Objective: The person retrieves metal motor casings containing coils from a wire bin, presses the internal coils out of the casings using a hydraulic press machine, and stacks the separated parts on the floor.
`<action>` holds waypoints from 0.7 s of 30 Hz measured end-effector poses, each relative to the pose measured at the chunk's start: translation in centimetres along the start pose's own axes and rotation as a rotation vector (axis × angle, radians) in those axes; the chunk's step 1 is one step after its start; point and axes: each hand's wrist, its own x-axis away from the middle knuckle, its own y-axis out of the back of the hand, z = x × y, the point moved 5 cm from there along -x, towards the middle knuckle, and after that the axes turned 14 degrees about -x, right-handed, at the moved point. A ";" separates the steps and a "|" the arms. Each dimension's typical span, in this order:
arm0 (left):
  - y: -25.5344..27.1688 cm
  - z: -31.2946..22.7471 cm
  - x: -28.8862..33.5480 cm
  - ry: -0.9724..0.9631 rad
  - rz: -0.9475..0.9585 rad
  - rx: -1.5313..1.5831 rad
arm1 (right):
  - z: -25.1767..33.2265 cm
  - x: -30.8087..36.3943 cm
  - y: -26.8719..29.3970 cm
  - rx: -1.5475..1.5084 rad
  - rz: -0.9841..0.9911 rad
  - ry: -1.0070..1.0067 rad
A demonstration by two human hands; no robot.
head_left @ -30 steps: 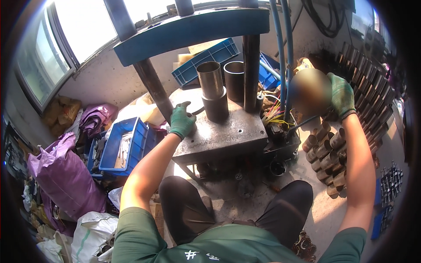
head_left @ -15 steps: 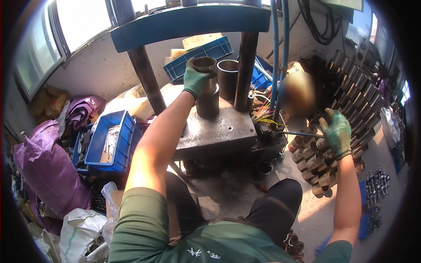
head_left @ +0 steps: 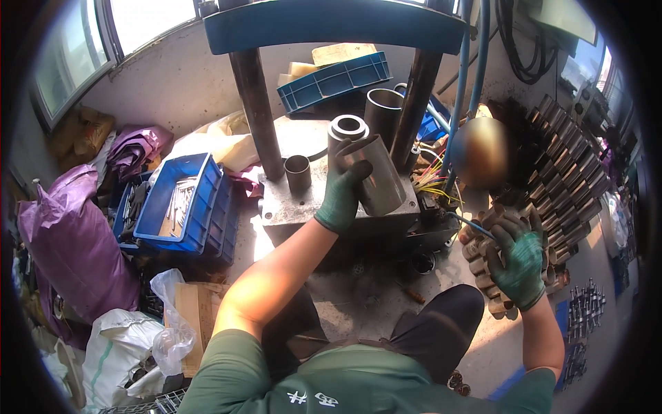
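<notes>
Just before the ringed cylinder [head_left: 337,145], the metal sleeve [head_left: 381,182], long axis slanted down rightward, is clasped by the fingers of the left hand [head_left: 340,199]; the farther right hand [head_left: 520,265] is held spread-fingered.

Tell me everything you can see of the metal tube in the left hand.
The metal tube is a plain, wide cylinder, grey and shiny, with bright streaks along its smooth-looking side and some darker shading. It tilts, its upper end toward the picture's left and its lower end toward the right. The gloved left hand grips it from the left, near the upper part. In view it overlaps the front edge of the press table; whether its lower end touches anything cannot be told.
</notes>
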 end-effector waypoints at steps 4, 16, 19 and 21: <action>1.1 2.9 4.3 0.197 -0.029 0.412 | 3.5 -3.6 -7.4 -0.554 0.024 -0.001; 4.1 0.5 3.0 0.090 0.042 -0.481 | 2.6 -1.0 -24.8 -1.531 0.253 -0.816; 3.0 -0.8 3.3 0.047 0.103 -0.823 | 2.8 -2.9 -24.3 -1.725 0.090 -0.721; 3.2 0.1 3.8 0.020 0.166 -0.803 | 3.1 -4.2 -23.4 -1.929 0.011 -0.729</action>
